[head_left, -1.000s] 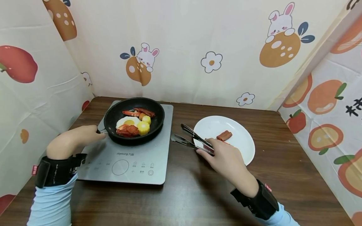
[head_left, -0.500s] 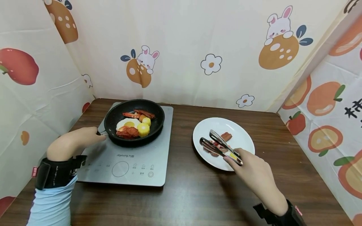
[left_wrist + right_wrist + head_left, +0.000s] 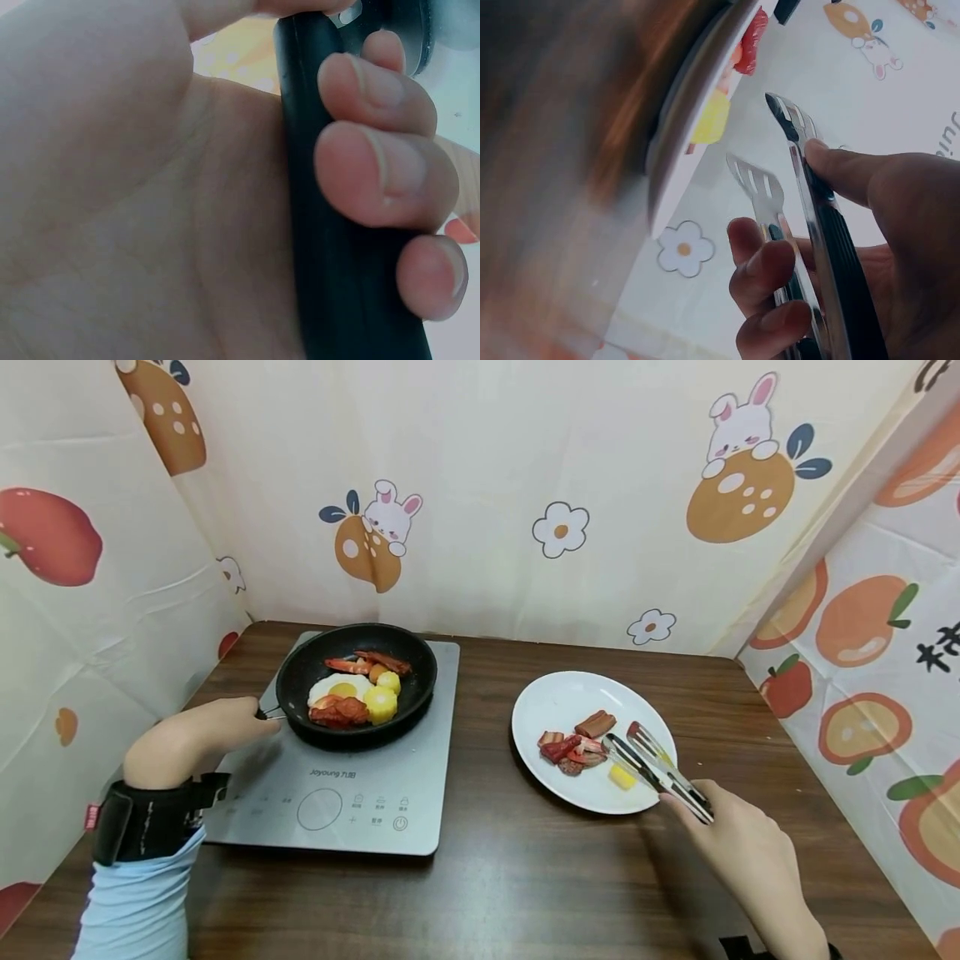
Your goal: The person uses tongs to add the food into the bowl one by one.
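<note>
Head view, left hand (image 3: 210,728) gripping pan (image 3: 307,664) holding egg (image 3: 322,685), right hand (image 3: 750,847) gripping tongs (image 3: 640,767) near plate (image 3: 555,695) of meat (image 3: 557,749)

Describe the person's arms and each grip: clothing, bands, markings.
On the left: a wrinkled light blue sleeve, then a wide black wristband with pale marks too small to read and a small red tag at its outer side. The left grip is gloveless, as is the right grip. On the right, only bits of another black band show.
</note>
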`<state>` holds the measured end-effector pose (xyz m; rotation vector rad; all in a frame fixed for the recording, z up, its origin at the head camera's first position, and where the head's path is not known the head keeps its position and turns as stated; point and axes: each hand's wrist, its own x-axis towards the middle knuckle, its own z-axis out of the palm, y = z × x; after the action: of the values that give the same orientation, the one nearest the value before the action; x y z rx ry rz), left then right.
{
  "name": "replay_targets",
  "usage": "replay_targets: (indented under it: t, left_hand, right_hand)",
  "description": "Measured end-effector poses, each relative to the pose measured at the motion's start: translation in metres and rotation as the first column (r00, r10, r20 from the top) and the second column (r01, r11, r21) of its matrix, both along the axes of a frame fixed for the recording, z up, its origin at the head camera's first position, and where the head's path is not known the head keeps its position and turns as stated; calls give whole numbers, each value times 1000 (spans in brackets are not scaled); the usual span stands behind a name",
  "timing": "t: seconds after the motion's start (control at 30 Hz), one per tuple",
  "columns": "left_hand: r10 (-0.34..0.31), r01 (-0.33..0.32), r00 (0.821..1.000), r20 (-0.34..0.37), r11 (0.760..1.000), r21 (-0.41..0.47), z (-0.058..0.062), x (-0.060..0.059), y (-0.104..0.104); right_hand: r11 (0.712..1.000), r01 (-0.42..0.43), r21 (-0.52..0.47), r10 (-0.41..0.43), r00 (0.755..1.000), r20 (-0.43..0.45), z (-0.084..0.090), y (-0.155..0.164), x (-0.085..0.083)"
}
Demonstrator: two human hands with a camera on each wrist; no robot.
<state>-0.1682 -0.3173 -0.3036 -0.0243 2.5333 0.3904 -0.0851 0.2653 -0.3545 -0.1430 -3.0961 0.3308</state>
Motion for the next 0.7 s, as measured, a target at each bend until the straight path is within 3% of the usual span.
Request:
replay_targets:
  t: [0.2,0.5,0.7]
  left_hand:
    - [48,-49,998,37,998,48,-3,1,0]
    - [78,-83,995,60,994,77,-5,0,2]
    - [66,-69,997,49,995,70,-6,-1,2]
  right_hand:
    - [1000,11,-17,-10,998,54,-8,7,5]
    - [998,47,-33,-46,999,27,-15,17,11]
    - [998,45,-40,-44,999,26,-16,19,12]
